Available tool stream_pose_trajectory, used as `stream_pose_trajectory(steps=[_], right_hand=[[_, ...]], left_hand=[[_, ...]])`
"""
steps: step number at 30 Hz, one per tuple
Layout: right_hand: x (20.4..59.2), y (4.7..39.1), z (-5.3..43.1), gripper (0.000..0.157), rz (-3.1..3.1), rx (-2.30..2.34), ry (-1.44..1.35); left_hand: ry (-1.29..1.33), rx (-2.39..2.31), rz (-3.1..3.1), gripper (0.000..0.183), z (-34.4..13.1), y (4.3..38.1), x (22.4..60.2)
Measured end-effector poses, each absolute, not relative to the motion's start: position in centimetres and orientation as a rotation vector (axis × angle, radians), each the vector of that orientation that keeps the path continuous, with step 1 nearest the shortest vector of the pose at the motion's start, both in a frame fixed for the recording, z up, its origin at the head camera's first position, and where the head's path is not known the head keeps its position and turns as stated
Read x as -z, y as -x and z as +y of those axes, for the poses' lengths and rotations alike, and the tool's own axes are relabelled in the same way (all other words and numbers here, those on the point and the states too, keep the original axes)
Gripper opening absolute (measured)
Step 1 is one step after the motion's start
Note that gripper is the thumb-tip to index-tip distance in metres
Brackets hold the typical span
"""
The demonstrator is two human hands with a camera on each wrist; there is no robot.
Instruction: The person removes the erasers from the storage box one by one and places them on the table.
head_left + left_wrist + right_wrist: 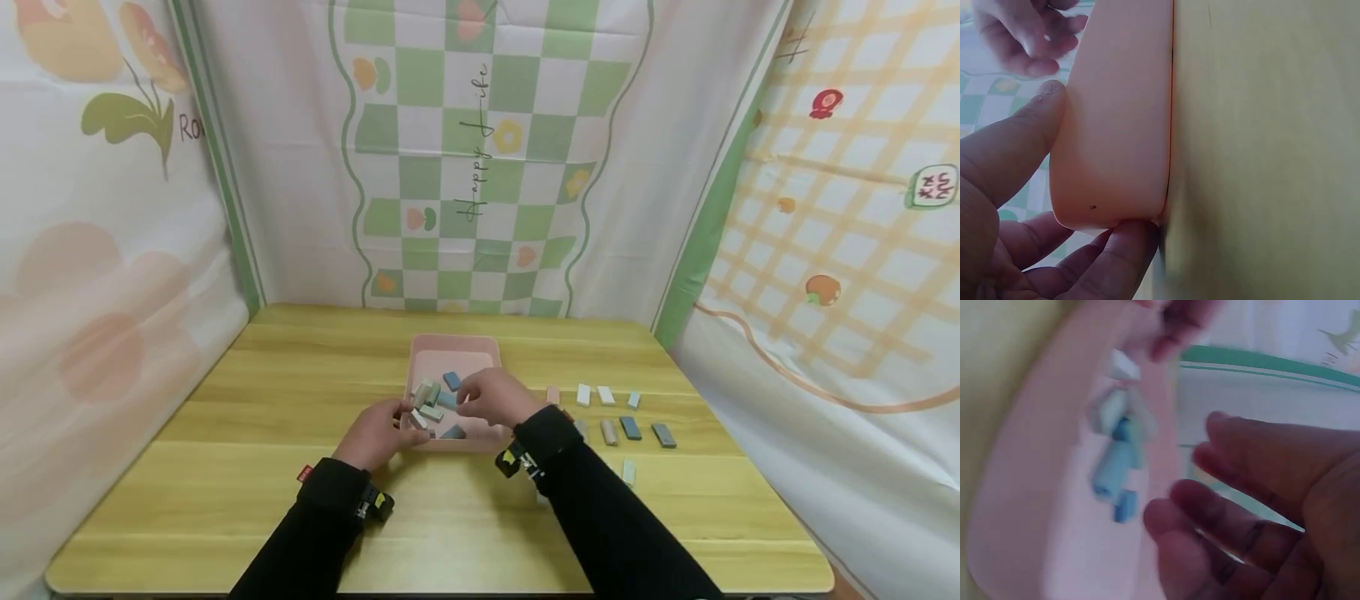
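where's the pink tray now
Head view: the pink tray sits centrally on the table, left hand gripping its near-left corner, right hand over its right side.

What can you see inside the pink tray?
Blue, pale green and whitish blocks lie inside the pink tray, some piled together. Whatever is under them is covered and cannot be seen.

"Happy Life" (474, 142), perhaps "Ro" (191, 127), on cloth (292, 192)

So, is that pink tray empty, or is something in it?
Not empty: several small blocks lie in the pink tray; the head and right wrist views both show them.
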State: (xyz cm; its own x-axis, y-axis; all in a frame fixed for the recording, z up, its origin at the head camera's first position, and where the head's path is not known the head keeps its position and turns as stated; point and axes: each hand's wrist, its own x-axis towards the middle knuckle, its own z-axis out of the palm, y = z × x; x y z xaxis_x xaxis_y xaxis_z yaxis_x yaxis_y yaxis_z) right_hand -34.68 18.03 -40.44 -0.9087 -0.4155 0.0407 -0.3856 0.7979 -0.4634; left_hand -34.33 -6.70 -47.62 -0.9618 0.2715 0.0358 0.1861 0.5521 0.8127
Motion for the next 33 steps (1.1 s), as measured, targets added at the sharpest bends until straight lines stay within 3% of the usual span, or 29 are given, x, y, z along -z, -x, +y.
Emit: stream_pose_trajectory(steps=[6,12,22,27,33], right_hand=[[43.5,35.0,15.4,0.018,2.924,0.505,0.613],[44.5,35.3,14.5,0.004,2.970,0.432,0.620],[44.9,35.3,14.8,0.019,3.040,0.504,0.584],[44.0,35.4,16.8,0.008,3.166,0.760,0.593],[41.3,37.5,21.5,0.017,3.369,0.820,0.356]], left_hand=[[-0.418,-1.361,2.704,0.048,-6.7,34.3,47.7],[-0.426,-1.369,2.717,0.048,-6.8,34.4,47.5],[-0.400,-1.379,2.698,0.039,-6.6,34.5,47.8],[-0.397,-1.390,2.667,0.040,-6.5,34.3,47.9],[-0.401,-1.424,2.657,0.042,-6.6,34.1,47.5]])
